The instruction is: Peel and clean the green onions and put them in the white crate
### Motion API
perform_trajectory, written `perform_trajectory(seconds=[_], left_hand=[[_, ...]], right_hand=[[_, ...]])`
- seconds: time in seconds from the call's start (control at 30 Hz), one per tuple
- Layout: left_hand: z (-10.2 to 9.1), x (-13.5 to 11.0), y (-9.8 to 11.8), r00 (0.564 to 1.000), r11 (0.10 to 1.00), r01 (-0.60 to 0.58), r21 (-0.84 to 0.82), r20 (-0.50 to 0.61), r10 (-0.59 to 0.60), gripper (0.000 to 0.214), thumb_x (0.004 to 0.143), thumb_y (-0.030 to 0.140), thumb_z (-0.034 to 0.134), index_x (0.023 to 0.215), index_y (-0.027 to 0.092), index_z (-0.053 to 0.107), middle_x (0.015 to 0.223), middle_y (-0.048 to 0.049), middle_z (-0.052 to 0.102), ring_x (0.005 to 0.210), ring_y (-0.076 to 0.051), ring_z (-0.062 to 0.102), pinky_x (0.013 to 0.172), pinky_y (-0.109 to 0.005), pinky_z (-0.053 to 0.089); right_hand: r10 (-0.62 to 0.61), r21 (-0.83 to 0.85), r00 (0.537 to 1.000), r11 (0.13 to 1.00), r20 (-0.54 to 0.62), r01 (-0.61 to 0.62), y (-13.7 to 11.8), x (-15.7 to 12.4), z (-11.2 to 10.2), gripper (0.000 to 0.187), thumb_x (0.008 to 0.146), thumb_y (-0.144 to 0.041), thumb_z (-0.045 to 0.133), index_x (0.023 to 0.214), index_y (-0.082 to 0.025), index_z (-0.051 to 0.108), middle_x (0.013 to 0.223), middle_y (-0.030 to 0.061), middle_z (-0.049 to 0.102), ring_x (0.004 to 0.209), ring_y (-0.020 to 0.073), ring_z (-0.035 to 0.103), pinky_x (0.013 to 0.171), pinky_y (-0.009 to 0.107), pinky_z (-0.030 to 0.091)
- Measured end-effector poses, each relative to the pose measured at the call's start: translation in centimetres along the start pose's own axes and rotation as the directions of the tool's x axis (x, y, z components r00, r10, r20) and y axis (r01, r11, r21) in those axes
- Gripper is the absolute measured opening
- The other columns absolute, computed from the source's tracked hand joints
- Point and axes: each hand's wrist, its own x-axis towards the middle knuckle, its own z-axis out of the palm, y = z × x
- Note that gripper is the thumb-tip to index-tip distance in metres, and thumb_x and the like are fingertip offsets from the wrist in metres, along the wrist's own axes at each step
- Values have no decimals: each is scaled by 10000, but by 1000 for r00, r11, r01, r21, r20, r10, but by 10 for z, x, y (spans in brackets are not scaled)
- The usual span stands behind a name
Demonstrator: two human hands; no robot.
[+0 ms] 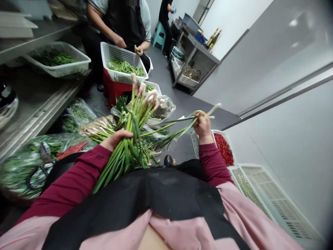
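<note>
- Widest first: we note a grey floor [182, 100] with greens heaped in front of the black apron [153, 187]; a white basket [127, 77] of green pods stands beyond, by a co-worker.
- Next in size, the bunch of stalks [130, 146], garlic-like: we find it held up before the apron, left of centre, above the heap. White, pink-tinged bulb ends point away and up at staggered heights; stems are pale green, and the flat, glossy, deep-green leaves trail down beside the left sleeve.
- Smaller lot, the few loose stalks [183, 130]: we see them stretched across to the right, thin and somewhat bent, with white ends jutting past the far hand.
- Left hand [118, 139]: we read it as closed around the bunch, thumb laid across the stems.
- Right hand [203, 126]: fingers curled tight on the loose stalks near their white ends, well apart from the left.
- Step in hand, our judgement: sorting stalks by handfuls. We cannot tell whether these few are leaving or joining the bunch.
- Next move, we judge, calls for a steady left grip and freeing crossed leaves without snapping any.
</note>
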Motion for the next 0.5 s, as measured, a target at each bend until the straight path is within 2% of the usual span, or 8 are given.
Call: perform_trajectory(seconds=[0.03,0.13,0.23,0.3,0.37,0.4,0.43,0.5], left_hand=[[0,-3,3,1000,1000,-4,-11,-7,3,313,600,188,623,884,111,728,671,-112,712,527,-216,645,532,-335,560],[2,-7,7,999,1000,-18,-13,-42,17,325,609,189,619,909,127,726,693,-107,719,536,-219,650,540,-343,568],[7,-7,7,995,999,-42,-14,-94,41,337,616,174,609,930,126,722,689,-103,721,546,-237,662,544,-356,575],[8,-6,8,991,998,-51,-25,-122,48,349,620,164,601,946,123,718,682,-99,722,553,-246,668,564,-371,582],[7,-6,9,988,998,-38,-40,-152,32,358,628,163,592,961,118,714,668,-95,720,565,-253,674,579,-385,587],[6,-7,10,986,999,-27,-47,-166,19,361,633,167,586,968,114,713,660,-94,717,573,-256,677,581,-390,588],[5,-7,11,984,998,-19,-54,-176,10,364,639,171,579,972,108,711,649,-95,714,580,-258,679,581,-394,589],[3,-8,13,982,997,-21,-70,-187,8,368,645,178,565,973,93,709,631,-98,706,585,-259,680,574,-392,589]], right_hand=[[-63,92,993,993,-95,72,-6,12,-22,230,811,-404,561,713,-217,471,629,-25,445,440,41,258,423,228,186],[-187,86,947,973,-261,216,-18,38,-75,246,781,-427,618,696,-237,487,566,-35,405,409,48,247,396,236,158],[-224,-115,957,972,-182,205,-3,38,-85,222,794,-413,610,686,-237,530,492,-31,397,412,81,310,391,237,201],[-130,-318,991,939,27,131,26,22,-63,162,783,-342,627,693,-219,570,531,5,498,483,128,423,423,252,296],[9,-554,978,825,208,111,63,-5,-26,110,770,-275,619,716,-179,615,644,44,603,601,164,526,531,282,398],[60,-584,962,804,266,111,82,-19,-5,80,730,-235,652,709,-159,635,665,51,626,625,171,552,576,290,419],[107,-609,938,783,329,124,99,-34,14,57,705,-205,668,707,-150,652,682,54,644,645,174,570,611,289,430],[289,-749,808,610,514,258,127,-59,45,94,741,-190,623,799,-147,684,772,68,678,722,171,607,678,270,441]])
